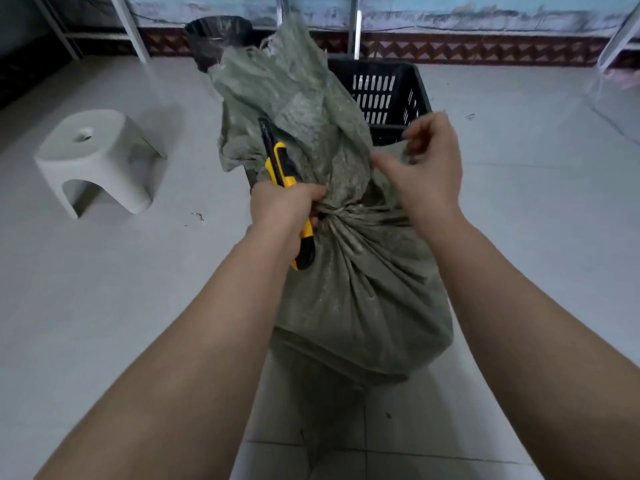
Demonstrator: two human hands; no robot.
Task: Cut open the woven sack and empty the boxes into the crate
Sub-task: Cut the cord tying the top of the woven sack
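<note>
sack: one green woven sack point(360, 292) upright on the floor, neck tied | left hand point(284, 209): fist around one yellow utility knife point(282, 168) at the tied neck | right hand point(427, 168): pinching loose sack cloth | crate: one black crate point(384, 91) behind sack | one white stool point(97, 157) left

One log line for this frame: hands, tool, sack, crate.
left hand: holds utility knife at tie | right hand: pinching sack fabric | sack: tied shut | crate: behind sack

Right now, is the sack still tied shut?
Tied shut: the woven sack is cinched at its knotted neck, no boxes showing.
</note>
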